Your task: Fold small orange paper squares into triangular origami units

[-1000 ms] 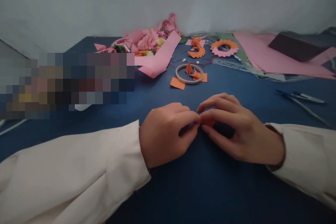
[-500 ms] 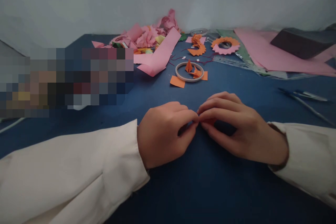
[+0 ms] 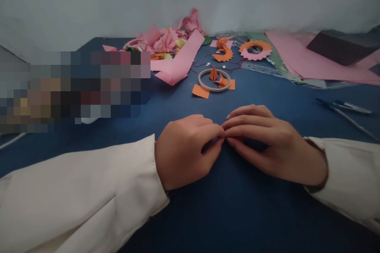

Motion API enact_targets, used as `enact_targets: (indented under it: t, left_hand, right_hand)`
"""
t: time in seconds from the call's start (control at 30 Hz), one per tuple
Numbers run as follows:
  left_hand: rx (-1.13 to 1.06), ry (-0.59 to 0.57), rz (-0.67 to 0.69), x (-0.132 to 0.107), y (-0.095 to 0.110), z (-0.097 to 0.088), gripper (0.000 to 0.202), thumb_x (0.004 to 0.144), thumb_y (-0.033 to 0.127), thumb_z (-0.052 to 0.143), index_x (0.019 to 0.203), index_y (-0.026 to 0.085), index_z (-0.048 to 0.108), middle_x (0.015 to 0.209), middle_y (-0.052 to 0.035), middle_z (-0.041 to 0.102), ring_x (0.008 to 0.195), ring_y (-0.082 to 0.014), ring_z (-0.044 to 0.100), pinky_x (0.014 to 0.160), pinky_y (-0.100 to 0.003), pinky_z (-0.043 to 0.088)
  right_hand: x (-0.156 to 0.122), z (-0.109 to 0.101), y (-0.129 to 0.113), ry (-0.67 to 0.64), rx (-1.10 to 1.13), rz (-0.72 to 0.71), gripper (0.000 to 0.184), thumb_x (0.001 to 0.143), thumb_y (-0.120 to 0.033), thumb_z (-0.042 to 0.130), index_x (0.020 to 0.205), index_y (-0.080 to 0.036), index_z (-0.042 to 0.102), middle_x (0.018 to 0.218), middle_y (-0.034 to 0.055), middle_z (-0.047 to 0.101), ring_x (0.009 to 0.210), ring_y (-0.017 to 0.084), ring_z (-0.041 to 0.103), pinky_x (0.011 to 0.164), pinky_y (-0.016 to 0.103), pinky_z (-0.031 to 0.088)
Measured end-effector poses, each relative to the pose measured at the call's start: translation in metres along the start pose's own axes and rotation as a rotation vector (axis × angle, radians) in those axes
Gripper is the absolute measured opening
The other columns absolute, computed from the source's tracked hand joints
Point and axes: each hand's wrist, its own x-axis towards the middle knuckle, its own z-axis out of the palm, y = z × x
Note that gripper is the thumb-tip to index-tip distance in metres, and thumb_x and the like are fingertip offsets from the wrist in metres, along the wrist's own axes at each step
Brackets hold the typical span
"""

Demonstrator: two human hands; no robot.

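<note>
My left hand (image 3: 190, 152) is closed in a pinch, its thumb and index fingertips meeting the fingertips of my right hand (image 3: 270, 142) above the blue table. My right hand pinches too, with thumb below and the long fingers bent over the top. A sliver of a small orange-red piece of paper (image 3: 239, 139) shows between the right thumb and fingers; the rest is hidden by both hands. Just beyond them lies a tape ring (image 3: 202, 84) with small folded orange paper pieces (image 3: 213, 74) inside it. An orange paper square (image 3: 200, 91) sits at its lower left edge.
Crumpled pink paper (image 3: 166, 41) is heaped at the back, beside a curled pink strip (image 3: 190, 57). Two folded-paper shapes, one a ring (image 3: 255, 56), lie behind the tape. On the right are a clear ruler (image 3: 267, 70), pink sheets (image 3: 292, 57), a dark box (image 3: 338, 47) and pens (image 3: 352, 107).
Both hands keep their pinch at nearly the same spot. The fingers of my right hand have shifted very slightly, and less of the orange-red paper shows.
</note>
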Motion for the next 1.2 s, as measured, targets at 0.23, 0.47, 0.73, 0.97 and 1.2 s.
enact_targets:
  t: [0.23, 0.47, 0.73, 0.97, 1.2]
  left_hand:
    - [0.007, 0.002, 0.009, 0.0, -0.0003, 0.0008, 0.014, 0.08, 0.016, 0.054, 0.081, 0.014, 0.068, 0.069, -0.0005, 0.063, 0.065, -0.0128, 0.056, 0.06, -0.024, 0.043]
    - [0.011, 0.01, 0.023, 0.0006, -0.0009, 0.0011, 0.014, 0.08, 0.015, 0.054, 0.08, 0.014, 0.068, 0.068, -0.0004, 0.063, 0.065, -0.0125, 0.056, 0.06, -0.023, 0.044]
    - [0.042, 0.111, 0.102, -0.0005, -0.0004, 0.0031, 0.012, 0.081, 0.015, 0.056, 0.08, 0.014, 0.068, 0.069, 0.0002, 0.064, 0.064, -0.0114, 0.057, 0.059, -0.022, 0.043]
    - [0.079, 0.107, 0.098, -0.0022, -0.0017, 0.0031, 0.013, 0.08, 0.016, 0.057, 0.079, 0.016, 0.07, 0.069, 0.0002, 0.065, 0.064, -0.0122, 0.059, 0.058, -0.022, 0.044]
    - [0.065, 0.06, 0.11, -0.0024, -0.0025, 0.0027, 0.012, 0.08, 0.017, 0.058, 0.081, 0.015, 0.07, 0.069, -0.0001, 0.066, 0.063, -0.0126, 0.059, 0.057, -0.023, 0.044]
  right_hand:
    - [-0.0017, 0.0009, 0.0024, 0.021, -0.003, -0.05, 0.013, 0.084, -0.011, 0.054, 0.092, -0.016, 0.062, 0.091, 0.0074, 0.069, 0.099, 0.022, 0.057, 0.082, 0.043, 0.046]
    - [-0.0023, 0.0011, 0.0027, 0.011, -0.002, -0.057, 0.014, 0.083, -0.011, 0.054, 0.093, -0.015, 0.063, 0.093, 0.0085, 0.069, 0.1, 0.022, 0.056, 0.083, 0.043, 0.046]
    - [-0.0018, -0.001, 0.0003, -0.07, 0.01, -0.026, 0.018, 0.082, -0.011, 0.052, 0.098, -0.013, 0.061, 0.103, 0.01, 0.065, 0.103, 0.022, 0.053, 0.087, 0.042, 0.043]
    - [-0.0014, -0.0014, 0.0001, -0.112, 0.031, 0.002, 0.02, 0.082, -0.011, 0.05, 0.101, -0.014, 0.058, 0.107, 0.0089, 0.062, 0.101, 0.019, 0.054, 0.087, 0.038, 0.043]
    - [-0.0035, -0.0007, 0.0006, -0.103, 0.056, 0.038, 0.025, 0.082, -0.012, 0.049, 0.106, -0.014, 0.055, 0.11, 0.0115, 0.059, 0.102, 0.018, 0.055, 0.085, 0.034, 0.046]
